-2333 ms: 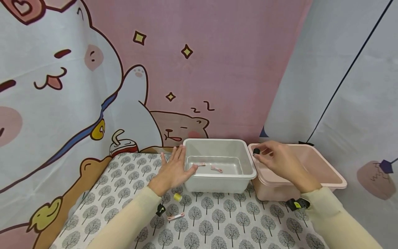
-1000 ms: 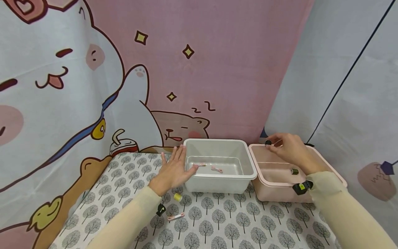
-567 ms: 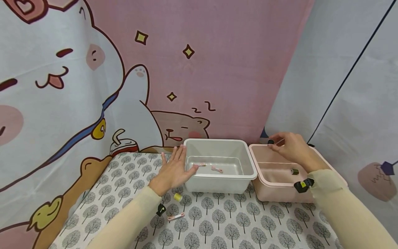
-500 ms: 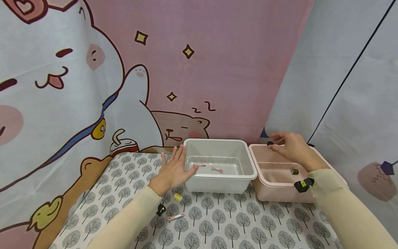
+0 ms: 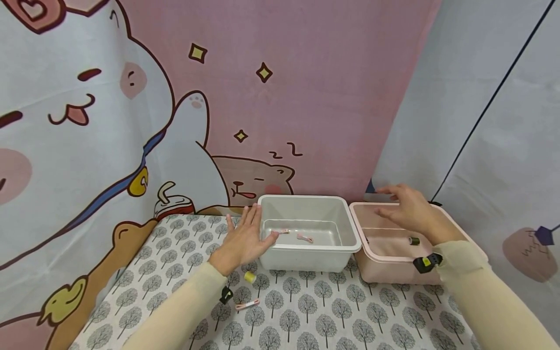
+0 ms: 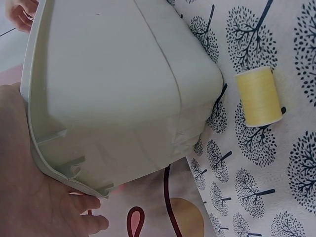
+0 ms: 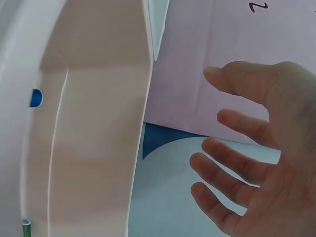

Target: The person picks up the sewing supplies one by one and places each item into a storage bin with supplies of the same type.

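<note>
My right hand (image 5: 409,209) hovers over the pink bin (image 5: 395,272), its fingers apart and holding nothing; the right wrist view shows the same spread hand (image 7: 247,153). Inside that bin lies a dark green thread spool (image 5: 413,241). A blue spool-like piece (image 7: 36,98) peeks past the bin's near wall in the right wrist view, mostly hidden. My left hand (image 5: 245,243) rests with extended fingers on the left rim of the white bin (image 5: 306,248). Two small pink-and-white objects, one of them this clipper-shaped piece (image 5: 305,238), lie on the white bin's floor.
A yellow thread spool (image 6: 258,97) lies on the tree-patterned tablecloth (image 5: 323,311) before the white bin. Close to my left sleeve is another slim pink-and-white piece (image 5: 247,305). The bins stand side by side against a cartoon-printed backdrop (image 5: 332,107).
My right hand moved right over the pink bin, then let go of the dark spool it was pinching; its thumb and fingers are now parted. My left hand stayed in place.
</note>
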Available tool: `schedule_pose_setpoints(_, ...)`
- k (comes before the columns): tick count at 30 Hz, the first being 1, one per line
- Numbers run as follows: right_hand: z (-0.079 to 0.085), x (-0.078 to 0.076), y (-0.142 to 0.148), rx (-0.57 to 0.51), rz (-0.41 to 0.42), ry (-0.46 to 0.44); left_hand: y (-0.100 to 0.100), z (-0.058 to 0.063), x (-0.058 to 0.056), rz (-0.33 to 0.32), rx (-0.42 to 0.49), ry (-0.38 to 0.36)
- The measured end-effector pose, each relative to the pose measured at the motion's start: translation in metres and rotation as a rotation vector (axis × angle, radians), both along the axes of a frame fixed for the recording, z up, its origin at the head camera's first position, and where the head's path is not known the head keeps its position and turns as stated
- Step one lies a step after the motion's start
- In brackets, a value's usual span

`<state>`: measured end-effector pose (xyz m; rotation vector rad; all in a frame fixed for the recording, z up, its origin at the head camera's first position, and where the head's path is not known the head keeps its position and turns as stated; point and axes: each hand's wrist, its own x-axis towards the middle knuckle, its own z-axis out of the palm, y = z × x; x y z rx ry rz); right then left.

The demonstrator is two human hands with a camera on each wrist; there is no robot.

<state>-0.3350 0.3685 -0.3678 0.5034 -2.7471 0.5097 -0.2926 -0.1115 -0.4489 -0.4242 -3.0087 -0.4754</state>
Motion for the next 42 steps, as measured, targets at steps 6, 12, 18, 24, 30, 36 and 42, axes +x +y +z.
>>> schedule_pose_setpoints(6,0.008,0.019,-0.015,0.016,-0.004,-0.006,0.001,0.0,0.001,-0.001,0.0,-0.001)
schedule_pose_setpoints(12,0.006,0.026,-0.024,-0.015,0.02,0.04,0.001,-0.001,0.002,-0.002,0.003,0.005)
schedule_pose_setpoints(18,0.004,0.037,-0.033,-0.048,0.04,0.064,0.001,-0.001,0.001,-0.005,0.001,0.01)
schedule_pose_setpoints(24,0.003,0.05,-0.047,-0.073,0.073,0.046,0.001,-0.001,0.0,-0.005,-0.006,0.012)
schedule_pose_setpoints(30,-0.001,0.063,-0.062,-0.085,0.11,0.053,0.001,0.001,0.0,-0.006,-0.006,0.016)
schedule_pose_setpoints(36,-0.01,0.077,-0.076,-0.099,0.151,0.105,0.0,0.001,0.0,-0.015,-0.002,-0.001)
schedule_pose_setpoints(42,-0.023,0.088,-0.088,-0.09,0.165,0.143,0.0,0.0,-0.001,-0.018,0.001,0.002)
